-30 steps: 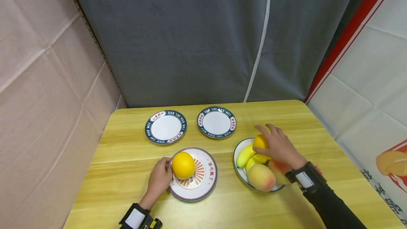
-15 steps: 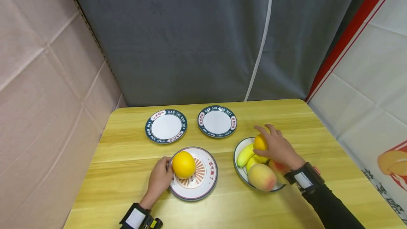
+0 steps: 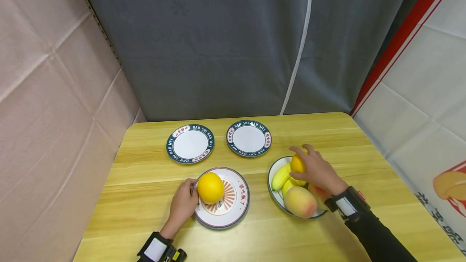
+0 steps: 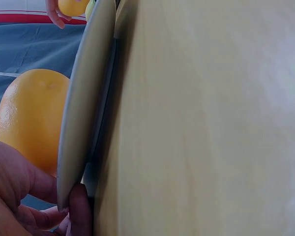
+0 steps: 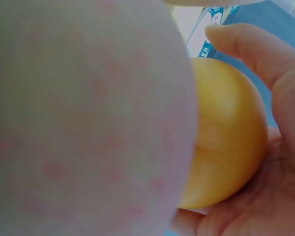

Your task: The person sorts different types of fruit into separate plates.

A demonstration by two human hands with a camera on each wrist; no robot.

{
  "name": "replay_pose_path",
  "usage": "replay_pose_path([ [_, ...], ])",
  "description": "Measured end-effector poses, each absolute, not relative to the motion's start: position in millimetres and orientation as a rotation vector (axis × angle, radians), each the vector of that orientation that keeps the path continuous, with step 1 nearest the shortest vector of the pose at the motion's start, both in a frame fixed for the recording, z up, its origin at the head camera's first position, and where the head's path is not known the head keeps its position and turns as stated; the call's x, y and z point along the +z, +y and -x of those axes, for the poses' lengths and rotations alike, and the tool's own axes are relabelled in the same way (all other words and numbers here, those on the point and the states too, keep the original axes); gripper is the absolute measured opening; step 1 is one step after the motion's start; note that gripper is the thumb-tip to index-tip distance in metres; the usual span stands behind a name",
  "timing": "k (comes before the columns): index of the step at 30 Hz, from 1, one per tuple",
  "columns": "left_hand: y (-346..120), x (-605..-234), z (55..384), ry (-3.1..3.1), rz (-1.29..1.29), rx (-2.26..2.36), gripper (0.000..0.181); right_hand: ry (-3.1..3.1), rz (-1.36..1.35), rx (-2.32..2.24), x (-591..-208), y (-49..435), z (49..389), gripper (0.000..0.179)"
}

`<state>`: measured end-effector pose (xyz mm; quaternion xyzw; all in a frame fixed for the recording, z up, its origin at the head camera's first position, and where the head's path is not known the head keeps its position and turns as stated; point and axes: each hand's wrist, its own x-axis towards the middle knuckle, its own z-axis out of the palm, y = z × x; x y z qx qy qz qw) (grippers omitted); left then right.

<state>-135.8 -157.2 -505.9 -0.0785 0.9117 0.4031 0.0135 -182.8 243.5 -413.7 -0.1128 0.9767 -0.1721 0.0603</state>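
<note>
My left hand (image 3: 183,201) pinches the left rim of a white plate (image 3: 233,213) with a red sunburst print, thumb above and fingers beneath. A large orange (image 3: 210,188) sits on that plate near the hand. In the left wrist view, the plate (image 4: 86,98) appears edge-on, close over the table. My right hand (image 3: 320,171) curls round a second orange (image 3: 297,164) in a dish of fruit (image 3: 271,177). The right wrist view shows this orange (image 5: 231,132) against the palm and fingers, partly hidden by a blurred peach (image 5: 88,123).
The dish also holds yellow bananas (image 3: 281,178), a peach (image 3: 299,202) and another reddish peach (image 3: 317,192) under the right wrist. Two dark-rimmed plates (image 3: 190,159) (image 3: 249,153) stand at the back of the wooden table (image 3: 138,189). A grey curtain (image 3: 218,51) hangs behind.
The right hand's fingers have lowered slightly over the orange in the dish. The left hand, its plate and the orange on it keep their places.
</note>
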Motion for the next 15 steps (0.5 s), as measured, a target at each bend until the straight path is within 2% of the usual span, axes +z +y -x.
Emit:
replay_pose_path([
  [15,-157.2,-505.4,135.3,2.838,0.246,1.266,0.028,2.928,0.334,-0.478,-409.7,243.8,185.7,0.075],
])
